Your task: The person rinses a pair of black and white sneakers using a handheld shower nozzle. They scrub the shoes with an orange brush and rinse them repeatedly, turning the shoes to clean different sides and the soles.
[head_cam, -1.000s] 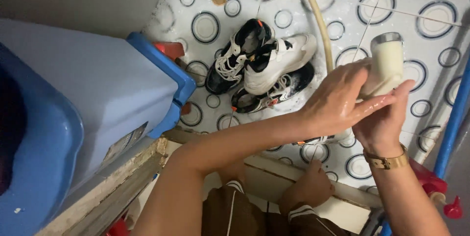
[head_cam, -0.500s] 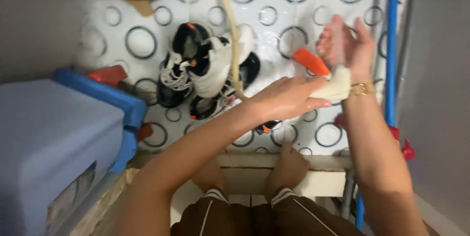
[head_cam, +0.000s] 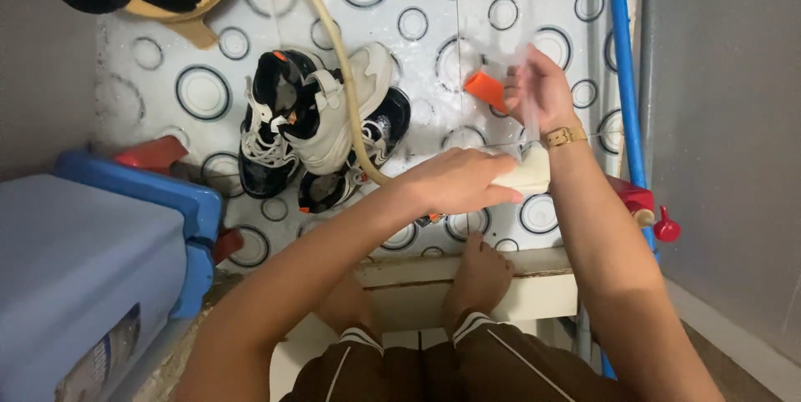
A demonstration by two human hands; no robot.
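Left hand (head_cam: 459,181) fingers around cream bottle (head_cam: 526,175), right hand (head_cam: 542,89) fingers pinching orange cap (head_cam: 486,89) above sneakers (head_cam: 321,131).

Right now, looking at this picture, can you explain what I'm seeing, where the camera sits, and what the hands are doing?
The camera is worn on a person's head and looks down, so you see their own arms, knees and bare feet. The left hand grips a cream-coloured bottle lying sideways. The right hand is raised above it, blurred, with an orange piece at its fingers; whether it is the bottle's cap I cannot tell. On the wet tiled floor with ring patterns lie black and white sneakers with a beige hose across them. A blue tub stands at the left.
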